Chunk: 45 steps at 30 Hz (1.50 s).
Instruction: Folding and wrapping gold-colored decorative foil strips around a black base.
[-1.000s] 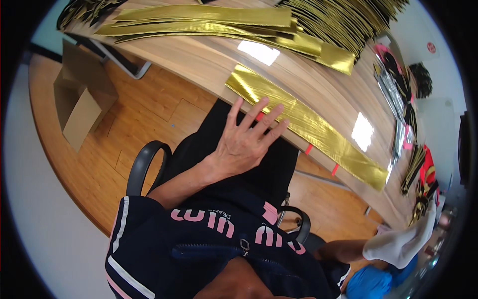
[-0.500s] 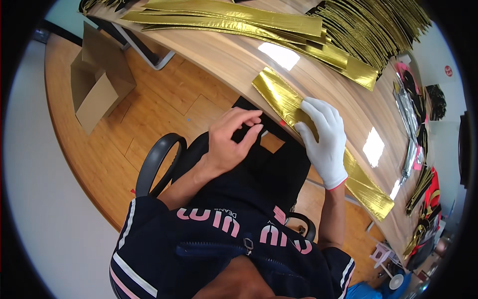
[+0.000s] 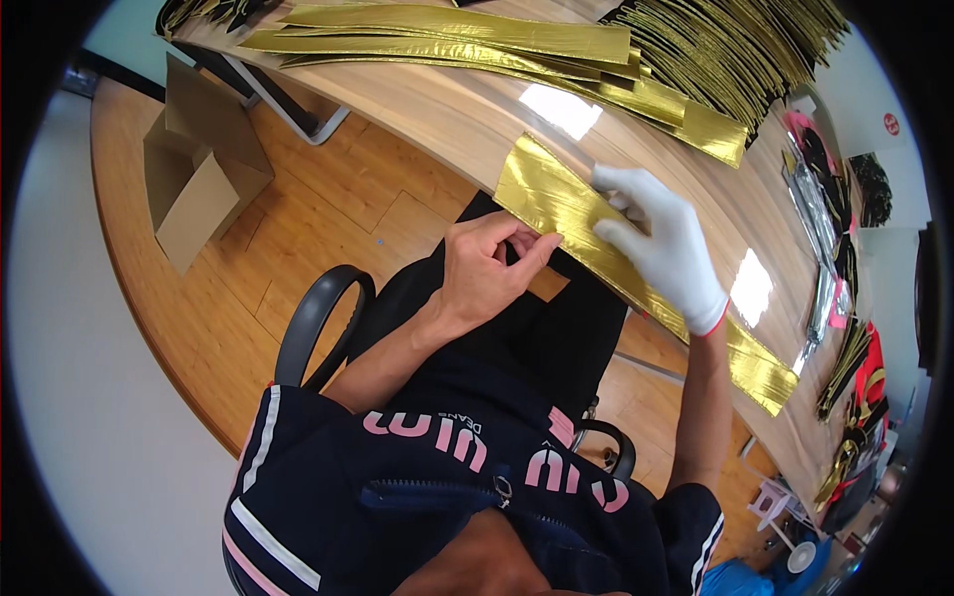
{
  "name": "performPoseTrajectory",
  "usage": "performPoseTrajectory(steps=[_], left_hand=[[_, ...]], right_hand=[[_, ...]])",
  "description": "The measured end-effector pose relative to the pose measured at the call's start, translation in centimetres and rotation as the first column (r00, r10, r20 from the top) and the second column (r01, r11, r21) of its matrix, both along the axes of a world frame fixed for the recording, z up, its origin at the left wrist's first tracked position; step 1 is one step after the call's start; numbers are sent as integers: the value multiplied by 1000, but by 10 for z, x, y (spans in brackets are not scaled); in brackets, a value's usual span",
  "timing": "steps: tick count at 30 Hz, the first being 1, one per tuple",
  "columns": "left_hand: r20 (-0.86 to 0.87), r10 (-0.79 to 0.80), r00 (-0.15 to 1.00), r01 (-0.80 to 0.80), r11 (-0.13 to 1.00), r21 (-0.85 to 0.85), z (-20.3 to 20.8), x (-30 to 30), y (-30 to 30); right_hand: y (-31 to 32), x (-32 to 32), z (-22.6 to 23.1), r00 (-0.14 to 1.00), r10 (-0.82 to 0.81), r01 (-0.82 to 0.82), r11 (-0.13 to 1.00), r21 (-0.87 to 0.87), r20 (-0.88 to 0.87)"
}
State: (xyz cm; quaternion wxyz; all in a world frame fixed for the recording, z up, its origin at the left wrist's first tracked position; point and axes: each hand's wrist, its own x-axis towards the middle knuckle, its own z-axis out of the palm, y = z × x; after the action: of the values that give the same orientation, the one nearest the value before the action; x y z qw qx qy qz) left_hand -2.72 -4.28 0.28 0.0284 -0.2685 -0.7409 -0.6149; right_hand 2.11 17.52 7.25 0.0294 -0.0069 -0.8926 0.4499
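Observation:
A long strip of shiny gold fabric (image 3: 556, 194) lies slantwise along the table's near edge, its lower right end resting on the tabletop. My bare left hand (image 3: 487, 268) pinches the strip's near edge, with the thumb on top and the fingertips partly hidden beneath. My right hand (image 3: 664, 243), in a white glove with a red cuff, hovers just over the far side of the strip. Its thumb and fingers are curved and apart, and nothing shows between them.
More gold strips (image 3: 457, 40) lie layered on the table's far side, beside a big stack of gold-and-black pieces (image 3: 735, 60). Silver and pink packages (image 3: 820, 238) sit at the right. An open cardboard box (image 3: 204, 164) stands on the wooden floor at left, near a chair armrest (image 3: 323, 323).
My left hand has moved up and right onto the strip's edge. The gloved right hand has lifted off the strip and shifted right. The strip now shows more of its middle.

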Motion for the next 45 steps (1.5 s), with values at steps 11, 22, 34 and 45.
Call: performPoseTrajectory(steps=[11, 22, 34, 45], left_hand=[[45, 1, 999, -2, 1000, 12, -5, 1, 4], [90, 49, 995, -49, 999, -5, -1, 3, 11], [0, 46, 999, -46, 996, -78, -2, 8, 12], [-111, 77, 991, -90, 988, -123, 12, 4, 14]], right_hand=[[18, -53, 20, 941, 126, -135, 991, 6, 315], [15, -63, 30, 940, 251, -296, 936, 188, 232], [25, -80, 31, 850, 479, -522, 710, 474, 218], [21, -83, 31, 840, 507, -518, 644, 563, 194]])
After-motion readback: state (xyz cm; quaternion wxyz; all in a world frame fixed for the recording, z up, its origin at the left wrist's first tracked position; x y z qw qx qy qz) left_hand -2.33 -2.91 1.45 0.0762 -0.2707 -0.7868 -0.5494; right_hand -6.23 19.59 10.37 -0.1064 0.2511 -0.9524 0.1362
